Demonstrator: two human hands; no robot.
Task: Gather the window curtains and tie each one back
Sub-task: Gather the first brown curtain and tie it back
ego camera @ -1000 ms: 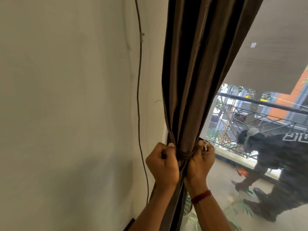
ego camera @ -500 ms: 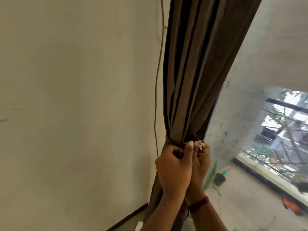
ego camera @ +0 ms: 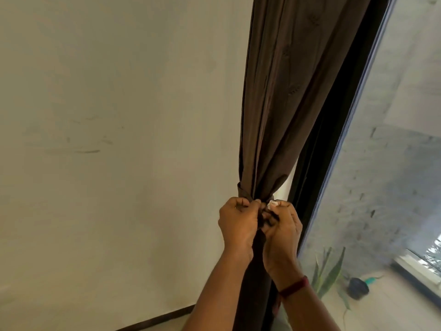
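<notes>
A dark brown curtain [ego camera: 281, 96] hangs gathered into one bunch beside the window frame. A matching brown tie-back band [ego camera: 245, 193] is wrapped round the bunch at its narrowest part. My left hand [ego camera: 237, 223] grips the band's end on the left side, fingers curled. My right hand [ego camera: 281, 231] pinches the other end right beside it, and a small white piece [ego camera: 272, 203] shows at its fingertips. The two hands meet in front of the bunch, hiding the band's ends and the curtain just below.
A bare cream wall [ego camera: 119, 139] fills the left. The dark window frame [ego camera: 334, 139] and glass [ego camera: 393, 163] run down the right. Outside the glass stand a green plant [ego camera: 329, 273] and a dark pot [ego camera: 358, 285]. A dark skirting strip [ego camera: 155, 322] runs low.
The view swung left and nearer: the wall cable and the outside railing left the picture. My hands stayed together at the band, the left thumb now lowered against the tie.
</notes>
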